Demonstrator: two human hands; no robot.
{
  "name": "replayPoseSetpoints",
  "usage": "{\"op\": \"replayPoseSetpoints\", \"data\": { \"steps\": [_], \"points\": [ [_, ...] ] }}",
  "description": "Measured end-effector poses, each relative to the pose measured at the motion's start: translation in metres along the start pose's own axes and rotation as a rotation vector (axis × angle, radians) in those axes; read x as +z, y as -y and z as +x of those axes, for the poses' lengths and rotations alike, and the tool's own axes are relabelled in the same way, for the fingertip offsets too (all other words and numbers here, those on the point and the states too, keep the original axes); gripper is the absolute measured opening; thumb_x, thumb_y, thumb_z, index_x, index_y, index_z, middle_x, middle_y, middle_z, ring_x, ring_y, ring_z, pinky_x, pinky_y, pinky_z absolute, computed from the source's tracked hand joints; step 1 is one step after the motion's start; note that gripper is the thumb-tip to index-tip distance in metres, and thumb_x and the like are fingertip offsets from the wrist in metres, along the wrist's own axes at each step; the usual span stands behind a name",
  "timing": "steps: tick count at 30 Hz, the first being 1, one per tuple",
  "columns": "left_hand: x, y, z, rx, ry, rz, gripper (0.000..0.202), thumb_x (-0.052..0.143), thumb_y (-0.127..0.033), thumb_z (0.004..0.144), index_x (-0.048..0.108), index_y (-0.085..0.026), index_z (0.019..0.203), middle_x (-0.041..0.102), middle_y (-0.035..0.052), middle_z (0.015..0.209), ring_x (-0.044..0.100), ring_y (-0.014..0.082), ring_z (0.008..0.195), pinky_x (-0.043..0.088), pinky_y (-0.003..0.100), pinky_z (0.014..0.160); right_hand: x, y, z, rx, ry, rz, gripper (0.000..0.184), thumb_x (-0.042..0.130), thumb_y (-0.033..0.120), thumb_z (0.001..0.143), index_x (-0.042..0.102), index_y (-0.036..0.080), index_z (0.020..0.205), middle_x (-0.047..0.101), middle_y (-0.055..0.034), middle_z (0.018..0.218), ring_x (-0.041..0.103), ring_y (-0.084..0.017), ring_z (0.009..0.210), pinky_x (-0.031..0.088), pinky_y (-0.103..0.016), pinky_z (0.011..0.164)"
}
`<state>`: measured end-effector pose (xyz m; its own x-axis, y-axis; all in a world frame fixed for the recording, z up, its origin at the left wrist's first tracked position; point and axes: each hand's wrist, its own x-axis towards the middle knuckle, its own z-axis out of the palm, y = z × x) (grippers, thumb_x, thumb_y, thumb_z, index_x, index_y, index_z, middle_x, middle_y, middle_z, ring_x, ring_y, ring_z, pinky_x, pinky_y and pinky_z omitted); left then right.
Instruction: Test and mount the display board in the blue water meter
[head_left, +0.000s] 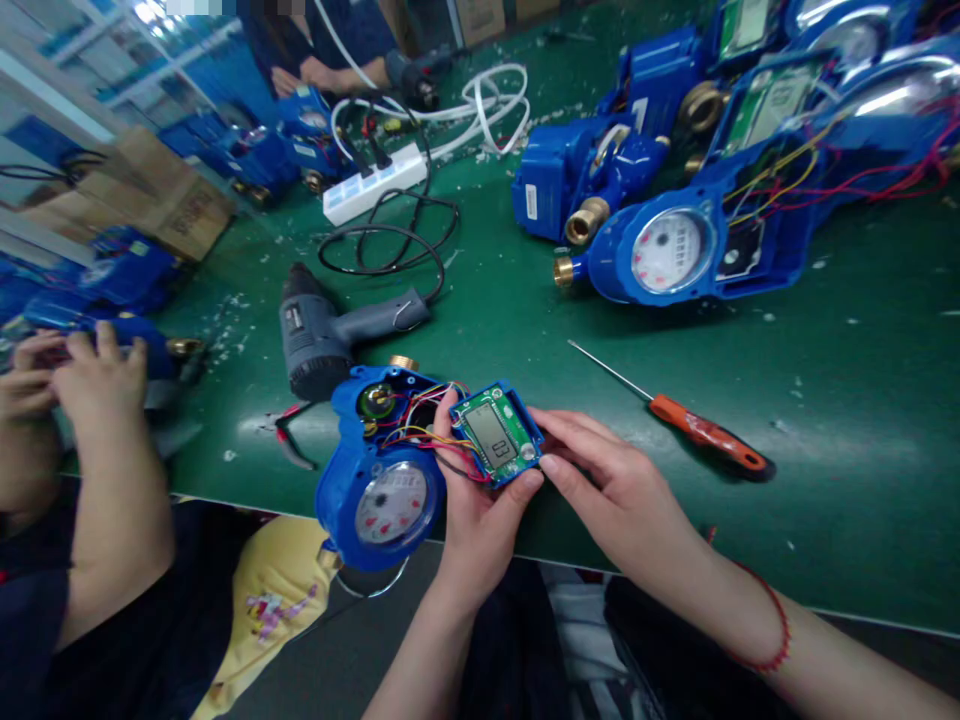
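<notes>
Between my two hands is a green circuit board with a small display, set in a blue plastic frame. My left hand is closed around its left and lower edges, the thumb at the bottom corner. The fingertips of my right hand pinch its right edge. Red, yellow and white wires run from the board into an opened blue water meter, which lies at the table's front edge left of my hands. Its round dial faces up.
An orange-handled screwdriver lies to the right. A grey heat gun, pliers and a white power strip are left and ahead. More blue meters stand at the right. Co-workers' hands are at the left and far side.
</notes>
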<state>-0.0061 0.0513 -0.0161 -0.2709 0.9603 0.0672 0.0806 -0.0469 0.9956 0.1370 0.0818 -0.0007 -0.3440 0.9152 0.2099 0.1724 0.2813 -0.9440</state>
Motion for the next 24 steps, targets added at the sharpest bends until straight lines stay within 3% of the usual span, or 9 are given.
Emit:
{"op": "replayPoseSetpoints", "data": {
  "steps": [4, 9, 16, 20, 24],
  "points": [
    [0.003, 0.003, -0.001, 0.029, -0.083, -0.08, 0.093, 0.076, -0.021, 0.078, 0.019, -0.044, 0.147, 0.024, 0.0016, 0.159, 0.033, 0.0243, 0.143, 0.027, 0.04, 0.119, 0.014, -0.004, 0.011, 0.002, -0.056, 0.126, 0.036, 0.049, 0.008, 0.093, 0.06, 0.01, 0.127, 0.062, -0.0067, 0.121, 0.056, -0.007, 0.113, 0.041, -0.013, 0.101],
    [0.007, 0.0, 0.0, 0.048, -0.111, -0.117, 0.093, 0.074, -0.014, 0.079, 0.02, -0.047, 0.147, 0.016, -0.0018, 0.162, 0.027, 0.021, 0.146, 0.026, 0.036, 0.12, 0.019, -0.005, 0.016, 0.018, -0.095, 0.213, 0.039, 0.048, 0.003, 0.09, 0.062, 0.012, 0.126, 0.062, -0.0045, 0.12, 0.056, -0.004, 0.112, 0.04, -0.009, 0.099],
    [0.009, -0.001, -0.001, 0.029, -0.098, -0.149, 0.096, 0.072, -0.01, 0.079, 0.017, -0.048, 0.147, 0.017, -0.0023, 0.162, 0.024, 0.0188, 0.148, 0.024, 0.034, 0.12, 0.018, -0.005, 0.016, 0.049, -0.061, 0.253, 0.042, 0.047, 0.005, 0.09, 0.062, 0.019, 0.126, 0.062, -0.004, 0.122, 0.056, -0.007, 0.113, 0.042, -0.018, 0.103],
    [0.008, 0.0, 0.0, 0.054, -0.086, -0.126, 0.095, 0.072, -0.01, 0.079, 0.017, -0.047, 0.148, 0.022, -0.001, 0.16, 0.033, 0.0181, 0.144, 0.029, 0.032, 0.117, 0.019, -0.005, 0.016, 0.045, -0.067, 0.278, 0.043, 0.046, 0.005, 0.09, 0.062, 0.021, 0.126, 0.062, -0.0032, 0.12, 0.057, -0.008, 0.112, 0.044, -0.022, 0.103],
    [0.008, 0.0, 0.0, 0.074, -0.086, -0.066, 0.093, 0.071, -0.013, 0.08, 0.017, -0.045, 0.148, 0.026, 0.0008, 0.159, 0.039, 0.0187, 0.14, 0.032, 0.032, 0.116, 0.019, -0.005, 0.016, 0.057, -0.06, 0.283, 0.041, 0.045, 0.005, 0.09, 0.061, 0.017, 0.126, 0.061, -0.0057, 0.121, 0.056, -0.007, 0.112, 0.042, -0.018, 0.102]
  ]
}}
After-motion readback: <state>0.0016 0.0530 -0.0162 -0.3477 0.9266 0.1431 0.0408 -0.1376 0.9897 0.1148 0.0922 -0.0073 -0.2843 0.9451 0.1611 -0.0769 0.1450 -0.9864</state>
